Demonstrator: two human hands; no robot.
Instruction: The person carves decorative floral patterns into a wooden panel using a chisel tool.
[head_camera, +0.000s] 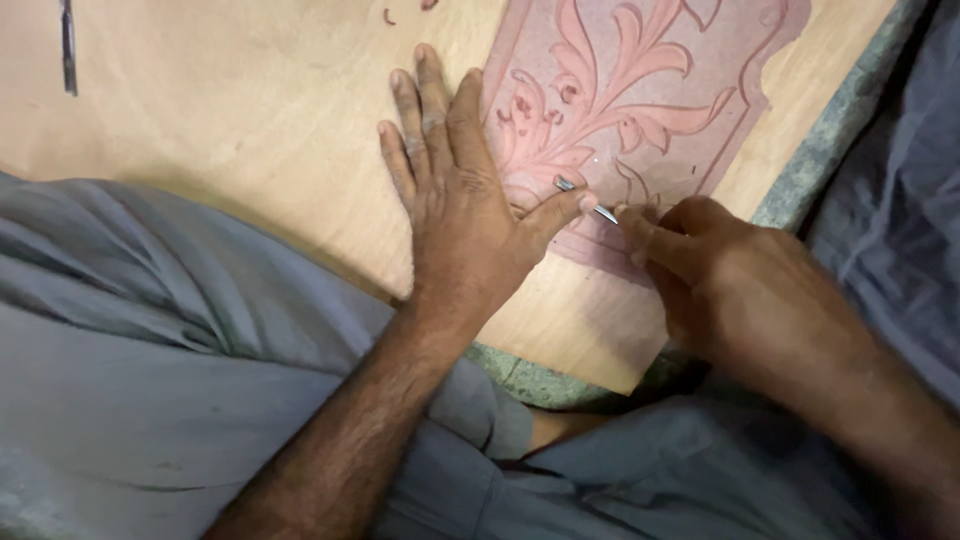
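left hand (455, 215) flat on wooden board (240, 130) | right hand (735, 275) pinching thin metal tool (585, 200) | pink floral carving (620, 90)

two hands (455, 200), one chisel (585, 200), one carved board (250, 130)

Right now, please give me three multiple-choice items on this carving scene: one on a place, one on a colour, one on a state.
1. Where does the left hand lie?
A. flat on the pale wooden board
B. on the grey cloth
C. in the air

2. What colour is the carved floral panel?
A. green
B. reddish-pink
C. black

3. How is the thin metal carving tool held?
A. lying loose
B. stuck upright
C. gripped by the right hand

Answers: 1 A, fingers spread on wood; 2 B, pink relief; 3 C, fingers pinch it.
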